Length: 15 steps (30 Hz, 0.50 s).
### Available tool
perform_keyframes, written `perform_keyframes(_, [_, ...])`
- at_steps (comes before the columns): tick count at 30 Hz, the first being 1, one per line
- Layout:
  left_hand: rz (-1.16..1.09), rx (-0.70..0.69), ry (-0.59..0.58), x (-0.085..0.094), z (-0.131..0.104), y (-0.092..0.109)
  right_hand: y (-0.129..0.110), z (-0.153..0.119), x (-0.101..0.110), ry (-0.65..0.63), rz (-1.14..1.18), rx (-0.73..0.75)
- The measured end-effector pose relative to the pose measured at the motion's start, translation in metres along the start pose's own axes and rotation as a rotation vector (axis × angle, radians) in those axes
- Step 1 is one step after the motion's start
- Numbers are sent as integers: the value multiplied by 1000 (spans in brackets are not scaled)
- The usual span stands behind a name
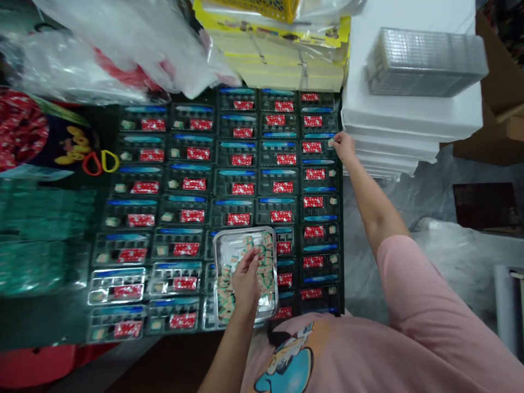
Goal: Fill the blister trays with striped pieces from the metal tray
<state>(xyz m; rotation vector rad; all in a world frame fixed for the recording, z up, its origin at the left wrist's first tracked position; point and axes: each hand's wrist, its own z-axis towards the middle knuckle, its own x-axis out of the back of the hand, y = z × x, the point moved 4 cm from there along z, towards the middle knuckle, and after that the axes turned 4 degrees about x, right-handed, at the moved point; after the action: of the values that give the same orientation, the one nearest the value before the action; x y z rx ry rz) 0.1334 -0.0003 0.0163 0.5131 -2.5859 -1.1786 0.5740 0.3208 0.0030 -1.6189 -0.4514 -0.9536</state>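
Fingers of the left hand [245, 279] are drawn together over a heap of small blocks [268, 273]; whether they grip one, I cannot tell. Those of the right hand [345, 146] pinch a single small block [331, 142]. From the left, a bag of red packets [20, 128] lies near scissors [103, 162]; next come two columns of clear plastic trays [123, 282], holding blue pens [131, 202], red packets and blocks. The heap lies in a shiny metal tray [275, 273] covering part of the middle columns. At the far-right column, the pinched block is at the right end of a plastic tray. Blocks this small should be light and perhaps slightly soft, best taken by opposite sides between fingertips; the plastic trays look thin and bendy.
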Motion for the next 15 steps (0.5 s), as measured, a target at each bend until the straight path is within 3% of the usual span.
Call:
perform_keyframes(6, [-20,-13,6,-8,5,4,2,5,-13,-22,-85,6])
perform_keyframes(15, [-20,-47,-19,-14,5,10,-11,-10,-11,-11,-223,-34])
